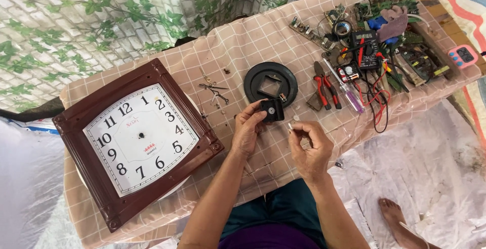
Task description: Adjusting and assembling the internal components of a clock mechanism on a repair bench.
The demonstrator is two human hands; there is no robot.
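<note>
The left hand (249, 130) holds a small black clock mechanism (272, 110) by its edge, just in front of a black round plate (253, 82) with a square hole that lies on the checked cloth (253, 41). The right hand (310, 147), just right of the mechanism, pinches a tiny pale part (291, 126) between thumb and finger. Left of the plate lie loose clock hands (212, 89), and further left a brown square wall clock (136, 140) rests face up, its dial bare of hands. Right of the plate lie red-handled pliers (324, 84), a clear-handled screwdriver (347, 89), a black meter (365, 49) with red and black leads, and circuit boards (420, 64).
</note>
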